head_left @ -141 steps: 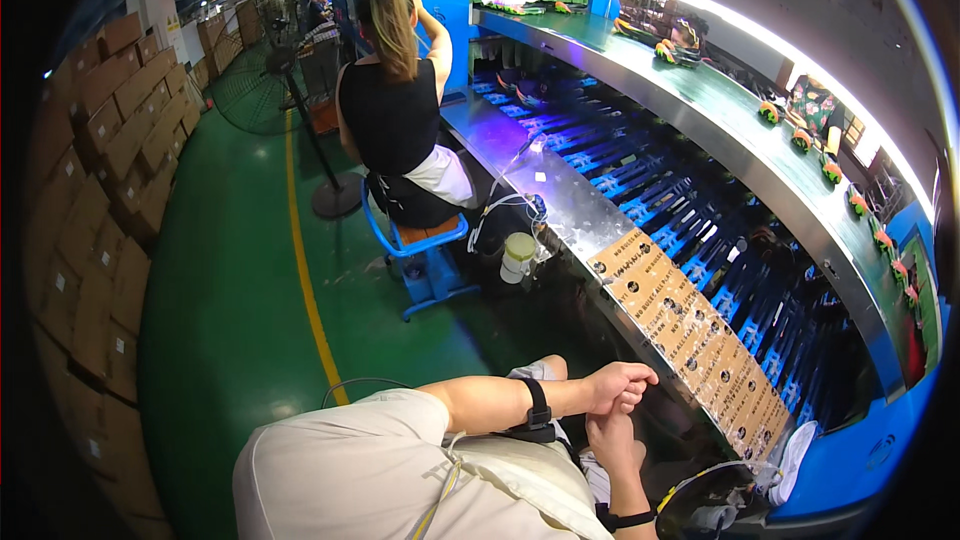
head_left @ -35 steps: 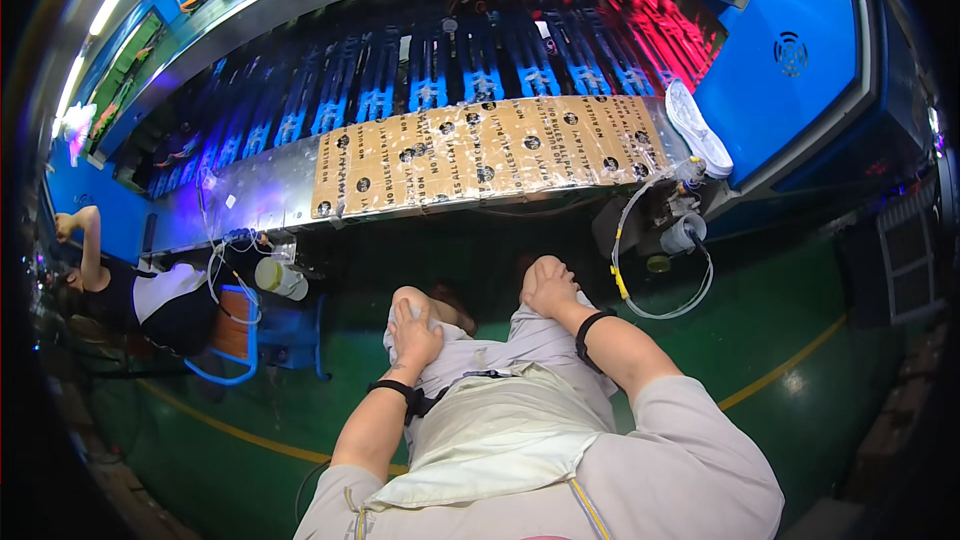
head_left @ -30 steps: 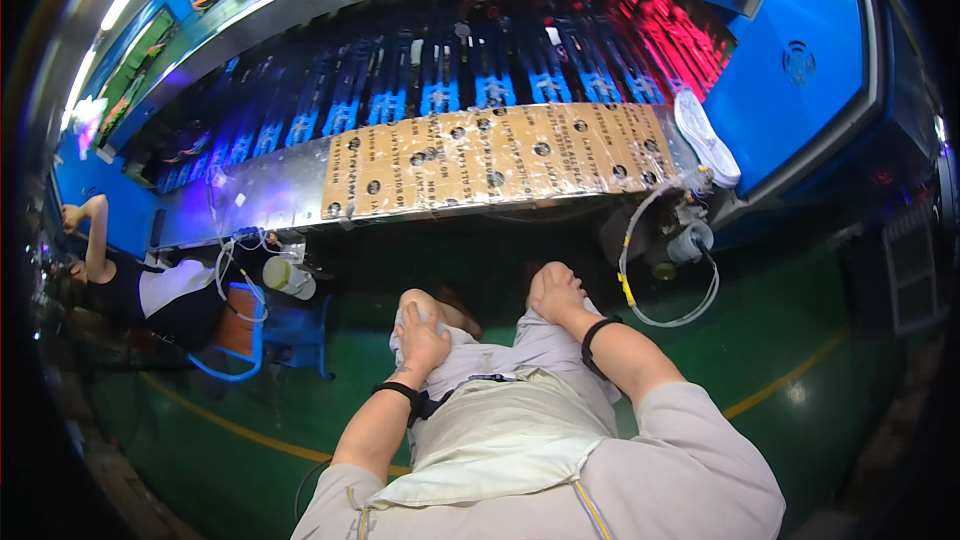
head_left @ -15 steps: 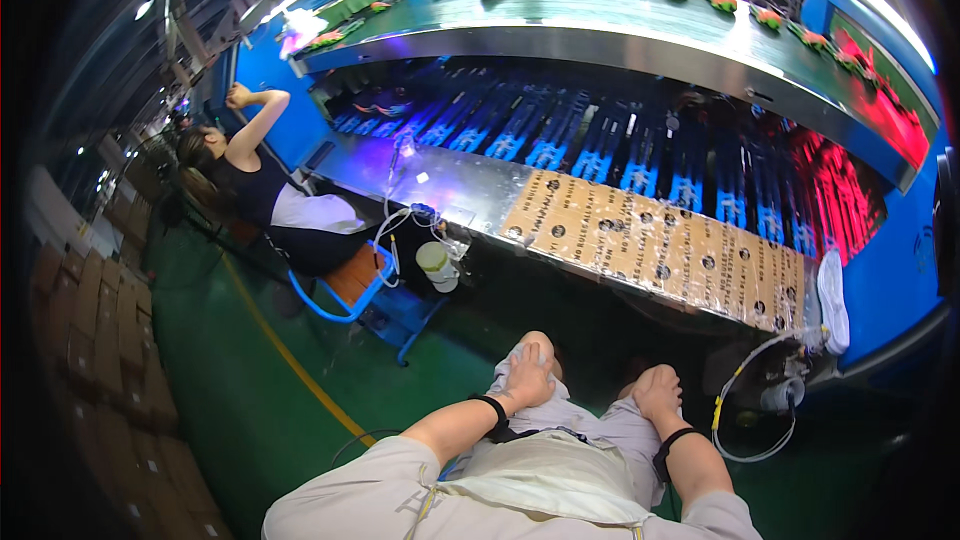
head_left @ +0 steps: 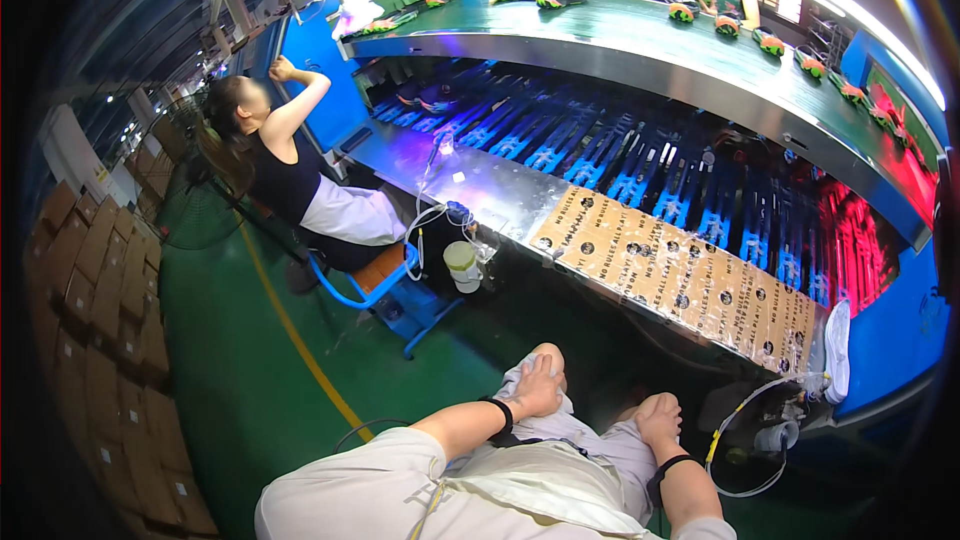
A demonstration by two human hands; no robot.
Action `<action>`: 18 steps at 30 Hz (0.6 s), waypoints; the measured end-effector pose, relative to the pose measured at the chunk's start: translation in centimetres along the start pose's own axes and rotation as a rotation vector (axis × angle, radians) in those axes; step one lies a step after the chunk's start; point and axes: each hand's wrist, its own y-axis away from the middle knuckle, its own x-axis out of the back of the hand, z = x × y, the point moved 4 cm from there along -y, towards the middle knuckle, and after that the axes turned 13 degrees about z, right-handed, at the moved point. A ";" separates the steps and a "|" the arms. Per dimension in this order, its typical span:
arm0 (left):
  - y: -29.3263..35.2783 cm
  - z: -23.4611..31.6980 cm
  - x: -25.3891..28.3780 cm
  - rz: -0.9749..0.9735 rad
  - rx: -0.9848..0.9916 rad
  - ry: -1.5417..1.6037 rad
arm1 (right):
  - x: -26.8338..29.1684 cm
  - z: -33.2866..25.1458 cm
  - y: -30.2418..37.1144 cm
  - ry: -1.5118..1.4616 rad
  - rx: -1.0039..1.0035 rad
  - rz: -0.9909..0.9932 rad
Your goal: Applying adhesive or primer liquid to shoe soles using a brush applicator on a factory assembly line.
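My left hand (head_left: 541, 387) lies on my left thigh just behind the knee, its fingers apart and holding nothing. On my right knee rests my right hand (head_left: 659, 420), empty, with its fingers draped loosely over the knee. A dark band circles each wrist. Ahead of my knees is a metal workbench with a printed brown cardboard sheet (head_left: 690, 275) along its front edge, which neither hand touches. Behind the sheet, rows of dark slats or rollers (head_left: 600, 145) glow blue, turning red at the right end.
Shoes (head_left: 728, 26) sit on a green conveyor belt (head_left: 620, 15) above the bench. A co-worker (head_left: 283, 155) sits at left on a blue-framed chair (head_left: 385, 268), one arm raised. Stacked cartons (head_left: 100, 290) line the far left. A white hose (head_left: 735, 425) loops beside the bench's right end.
The view has turned slightly left, so the bench and co-worker appear further right. My hands stay on my legs. Another person's head now shows behind the conveyor.
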 end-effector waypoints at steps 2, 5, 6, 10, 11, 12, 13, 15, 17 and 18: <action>-0.2 -0.1 0.0 0.011 -0.005 -0.002 | 0.2 -0.1 -0.1 -0.005 -0.004 -0.004; -0.4 -0.1 0.2 -0.047 -0.001 -0.004 | 0.3 -0.4 -0.1 -0.006 -0.015 -0.019; -0.3 -0.2 0.2 -0.034 -0.003 -0.011 | 0.4 -0.6 -0.1 0.001 -0.016 -0.018; -0.1 -0.5 0.5 0.037 0.003 -0.010 | 0.6 -1.1 -0.2 0.004 -0.004 -0.006; -0.4 -0.6 0.6 0.049 0.022 -0.009 | 0.6 -1.2 -0.4 0.010 0.017 -0.002; -0.4 -0.3 0.7 0.010 0.008 -0.004 | 0.5 -0.8 -0.2 0.017 0.001 -0.001; -0.3 -0.2 0.9 -0.027 -0.006 0.001 | 0.3 -0.6 -0.2 0.024 -0.013 0.002; 0.3 0.0 0.7 0.041 -0.001 0.016 | 0.1 0.0 0.0 0.036 0.018 0.030; 0.2 0.2 0.8 0.009 -0.012 0.059 | 0.9 -0.2 0.7 -0.011 0.016 0.009; 0.6 0.1 0.2 0.072 -0.032 0.015 | 2.0 -0.8 1.3 -0.011 0.022 -0.008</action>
